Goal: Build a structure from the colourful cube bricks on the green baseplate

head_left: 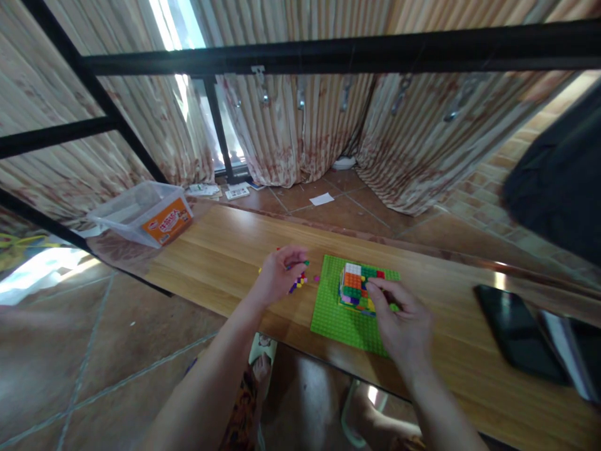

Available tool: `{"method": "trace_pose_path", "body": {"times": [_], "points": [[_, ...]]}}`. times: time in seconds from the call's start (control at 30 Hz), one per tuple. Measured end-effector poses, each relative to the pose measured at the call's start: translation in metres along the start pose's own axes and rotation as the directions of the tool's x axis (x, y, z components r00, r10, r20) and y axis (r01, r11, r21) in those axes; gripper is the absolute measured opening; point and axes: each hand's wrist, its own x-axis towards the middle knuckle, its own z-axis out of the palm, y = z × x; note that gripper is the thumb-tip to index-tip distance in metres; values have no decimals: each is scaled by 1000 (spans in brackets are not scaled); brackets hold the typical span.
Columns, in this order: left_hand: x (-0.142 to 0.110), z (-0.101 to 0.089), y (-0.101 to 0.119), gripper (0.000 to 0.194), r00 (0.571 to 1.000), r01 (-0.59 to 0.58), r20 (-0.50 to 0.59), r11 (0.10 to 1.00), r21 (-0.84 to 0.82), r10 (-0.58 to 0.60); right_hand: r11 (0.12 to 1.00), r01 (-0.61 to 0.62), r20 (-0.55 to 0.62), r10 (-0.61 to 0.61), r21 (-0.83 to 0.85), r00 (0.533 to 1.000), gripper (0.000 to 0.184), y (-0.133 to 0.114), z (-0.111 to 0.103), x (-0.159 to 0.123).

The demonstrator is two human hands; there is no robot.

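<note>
A bright green studded baseplate lies on the wooden bench. On it stands a low block of multicoloured building bricks, with white, orange and green studs on top. My right hand pinches thumb and forefinger together at the block's right side; whatever is between the fingertips is hidden. To the left of the plate, my left hand hovers with fingers curled towards the thumb, and a small green building brick shows at the fingertips. Beneath that hand lies a pile of loose bricks, partly covered by it.
A clear plastic box with an orange label stands at the bench's left end. On the right lie a black phone-like slab and another dark-and-white object. A black metal rail crosses in front of striped curtains.
</note>
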Motion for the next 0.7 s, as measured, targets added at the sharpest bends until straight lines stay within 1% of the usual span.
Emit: {"method": "trace_pose_path", "body": {"times": [0.03, 0.1, 0.17, 0.27, 0.37, 0.47, 0.57, 0.7], "points": [[-3, 7, 3, 32, 1000, -7, 30, 999, -52, 9, 1000, 16, 9, -16, 12, 1000, 23, -3, 2, 0], [-7, 19, 9, 32, 997, -31, 72, 996, -89, 38, 999, 29, 43, -30, 39, 999, 23, -10, 6, 0], [-12, 29, 15, 32, 994, -52, 93, 995, -84, 60, 996, 40, 78, -46, 75, 996, 22, -15, 9, -1], [-17, 38, 25, 32, 988, -81, 125, 994, -73, 90, 991, 70, 122, -84, 111, 989, 19, -17, 11, -2], [-20, 40, 33, 26, 975, -140, 170, 989, -41, 145, 988, 92, 130, -107, 120, 986, 18, -14, 8, -1], [-23, 40, 37, 23, 963, -189, 207, 980, 59, 173, 994, 65, 84, -73, 91, 994, 19, -8, 3, 1], [-25, 40, 37, 25, 958, -206, 232, 965, 160, 166, 999, 18, 33, -19, 45, 999, 21, -4, -3, 4], [-28, 45, 32, 34, 956, -191, 261, 958, 215, 132, 1000, 14, 35, -14, 19, 999, 21, -2, -5, 5]]}}
